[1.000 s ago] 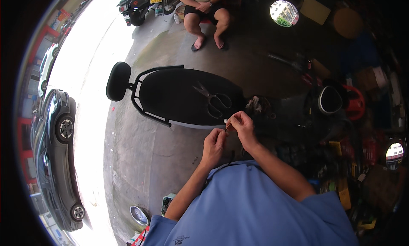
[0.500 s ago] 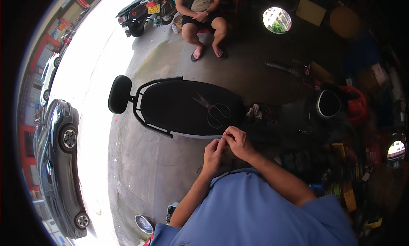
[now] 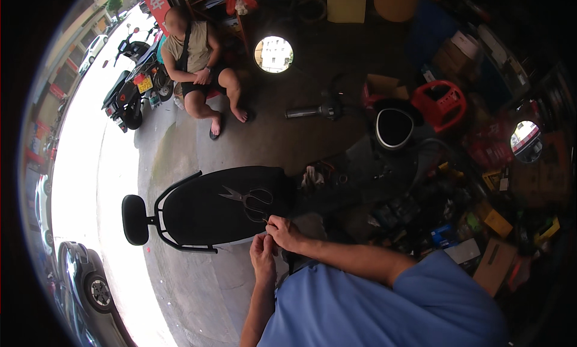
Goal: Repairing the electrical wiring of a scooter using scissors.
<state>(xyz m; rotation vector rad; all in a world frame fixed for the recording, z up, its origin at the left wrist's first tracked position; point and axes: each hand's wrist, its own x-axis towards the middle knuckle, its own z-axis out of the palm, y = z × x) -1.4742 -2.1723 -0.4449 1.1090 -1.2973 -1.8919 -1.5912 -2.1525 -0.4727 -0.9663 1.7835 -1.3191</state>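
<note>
Scissors (image 3: 243,197) now show lower in view, near the right hand (image 3: 283,233).

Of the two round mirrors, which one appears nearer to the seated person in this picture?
The mirror just right of the seated person, above the black handlebar grip; the other mirror appears far off, near the picture's right edge.

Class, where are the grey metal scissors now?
In the head view, left of centre, the grey metal scissors lie open on the long black seat, just beyond the two bare hands.
</note>
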